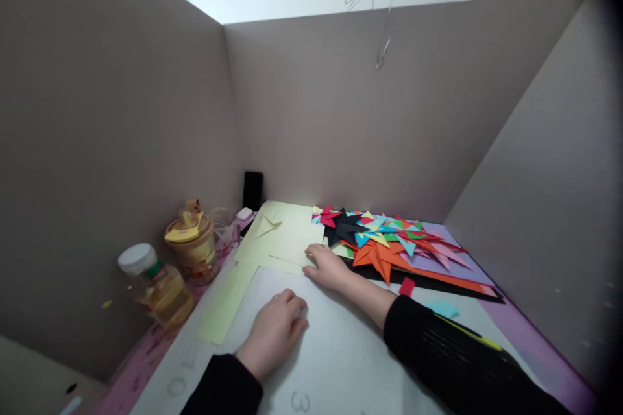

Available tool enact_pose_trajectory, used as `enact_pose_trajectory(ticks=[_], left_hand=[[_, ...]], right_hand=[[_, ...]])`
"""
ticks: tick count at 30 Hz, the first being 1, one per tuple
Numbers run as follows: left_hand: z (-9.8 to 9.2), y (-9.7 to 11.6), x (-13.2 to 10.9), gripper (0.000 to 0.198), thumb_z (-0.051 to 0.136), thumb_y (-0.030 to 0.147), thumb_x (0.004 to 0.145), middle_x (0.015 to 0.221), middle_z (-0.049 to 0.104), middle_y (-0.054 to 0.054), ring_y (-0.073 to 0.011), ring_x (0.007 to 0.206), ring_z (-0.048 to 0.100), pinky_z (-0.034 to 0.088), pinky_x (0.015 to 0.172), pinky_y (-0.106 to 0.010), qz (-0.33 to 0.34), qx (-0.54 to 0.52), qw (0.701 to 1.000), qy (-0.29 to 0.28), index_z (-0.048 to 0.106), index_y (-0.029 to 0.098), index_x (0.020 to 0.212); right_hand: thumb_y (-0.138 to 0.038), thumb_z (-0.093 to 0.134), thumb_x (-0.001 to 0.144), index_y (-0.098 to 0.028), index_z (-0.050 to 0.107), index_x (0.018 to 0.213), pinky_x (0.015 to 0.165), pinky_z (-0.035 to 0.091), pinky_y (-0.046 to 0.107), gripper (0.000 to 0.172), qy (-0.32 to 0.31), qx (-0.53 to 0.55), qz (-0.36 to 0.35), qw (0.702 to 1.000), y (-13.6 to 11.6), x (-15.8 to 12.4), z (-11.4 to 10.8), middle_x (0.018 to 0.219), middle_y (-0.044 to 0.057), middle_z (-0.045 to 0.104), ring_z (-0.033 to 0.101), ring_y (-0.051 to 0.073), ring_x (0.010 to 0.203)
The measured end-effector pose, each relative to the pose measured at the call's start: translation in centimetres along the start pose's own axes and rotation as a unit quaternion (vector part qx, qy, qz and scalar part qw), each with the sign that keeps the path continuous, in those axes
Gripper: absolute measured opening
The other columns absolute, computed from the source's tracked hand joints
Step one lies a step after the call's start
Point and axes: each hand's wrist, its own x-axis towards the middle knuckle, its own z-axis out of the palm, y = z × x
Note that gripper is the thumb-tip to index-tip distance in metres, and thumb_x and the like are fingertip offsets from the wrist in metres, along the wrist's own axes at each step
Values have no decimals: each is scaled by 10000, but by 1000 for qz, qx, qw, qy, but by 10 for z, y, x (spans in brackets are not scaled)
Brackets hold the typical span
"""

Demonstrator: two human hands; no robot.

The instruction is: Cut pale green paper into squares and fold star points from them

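My right hand (326,266) reaches forward, thumb and fingers apart, its tips resting at the right edge of a pale yellow paper sheet (292,240). Nearer to me, my left hand (275,331) rests on a white sheet (341,356); its fingers are loosely bent, the thumb stands apart, and nothing shows between them. A small folded yellow piece (267,225) lies on the yellow paper at the back left. Just beyond my right wrist is a pile of folded paper stars, with an orange star (379,258) and a black star (345,230) among them.
At left stand a capped jar of amber liquid (168,295) and a brown lidded cup (195,246). A black phone-like object (252,190) leans at the back corner. A red paper scrap (407,286) and a light-blue piece (444,308) lie near my right sleeve. Grey panels (335,110) enclose the desk.
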Motion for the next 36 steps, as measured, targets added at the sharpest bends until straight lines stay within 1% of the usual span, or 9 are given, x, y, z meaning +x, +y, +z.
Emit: enact_pose_trajectory(ticks=[4, 8, 10, 13, 17, 21, 24, 29, 36], left_hand=[[-1, 4, 0, 186, 501, 241, 802, 980, 537, -39, -188, 887, 508, 383, 756, -279, -4, 6, 1000, -14, 575, 237, 973], [-1, 4, -1, 191, 533, 242, 784, 990, 535, -38, -191, 887, 502, 393, 764, -283, -7, 1, 1000, -24, 569, 246, 972], [-2, 3, -2, 196, 544, 242, 780, 999, 535, -33, -191, 892, 500, 397, 769, -284, -1, -2, 1000, -28, 563, 251, 975], [-2, 0, -3, 198, 555, 248, 778, 1016, 536, -29, -192, 902, 499, 402, 780, -289, 5, -3, 999, -31, 556, 252, 976], [0, 0, -1, 189, 558, 251, 780, 1015, 536, -37, -200, 900, 501, 408, 778, -299, 4, 8, 999, -37, 555, 244, 968], [3, 1, 0, 262, 566, 267, 783, 1086, 522, -51, -213, 932, 507, 414, 800, -317, 15, 13, 999, -41, 536, 240, 1042], [2, 3, -1, 333, 591, 282, 772, 1145, 508, -51, -225, 984, 499, 410, 843, -334, 37, 4, 999, -38, 518, 248, 1095], [-2, 4, -5, 368, 626, 305, 747, 1137, 513, -60, -234, 997, 496, 411, 859, -344, 55, 0, 997, -48, 527, 241, 1095], [-1, 4, -5, 392, 631, 325, 737, 1116, 522, -70, -240, 1004, 489, 400, 880, -346, 58, 15, 997, -58, 538, 232, 1106]], right_hand=[[-301, 501, 817, -152, 565, 1137, 982, 306, 363, 359, 9, -28, -37, 999, -31, 42, 8, 1280, 126, 495, 392, 244, 1191], [-449, 561, 764, -146, 534, 1206, 1035, 211, 470, 537, -60, -60, -32, 996, -52, 95, 29, 1499, 120, 161, 125, 334, 1348], [-474, 548, 768, -135, 494, 1254, 1053, 171, 477, 595, -74, -60, -2, 995, -52, 115, 38, 1501, 123, 155, 67, 332, 1364], [-402, 457, 844, -116, 446, 1301, 1060, 191, 434, 540, -53, -40, 11, 998, -46, 127, 41, 1454, 139, 287, 163, 292, 1353], [-366, 379, 890, -99, 436, 1308, 1062, 227, 373, 499, -16, -22, -79, 997, -51, 104, 36, 1427, 129, 342, 256, 254, 1320], [-388, 463, 853, -96, 420, 1315, 1045, 251, 408, 549, -70, -64, -151, 984, -71, 62, 42, 1409, 158, 358, 304, 281, 1287], [-409, 462, 856, -179, 391, 1335, 1021, 246, 486, 536, -107, -101, -175, 974, -80, 43, 50, 1383, 146, 395, 330, 298, 1267], [-413, 414, 881, -197, 301, 1382, 1026, 229, 489, 557, -101, -112, -176, 973, -79, 40, 55, 1387, 139, 394, 320, 279, 1279], [-482, 300, 901, -182, 250, 1413, 1072, 146, 513, 595, -154, -86, -181, 967, -74, 39, 60, 1481, 89, 242, 159, 266, 1363]])
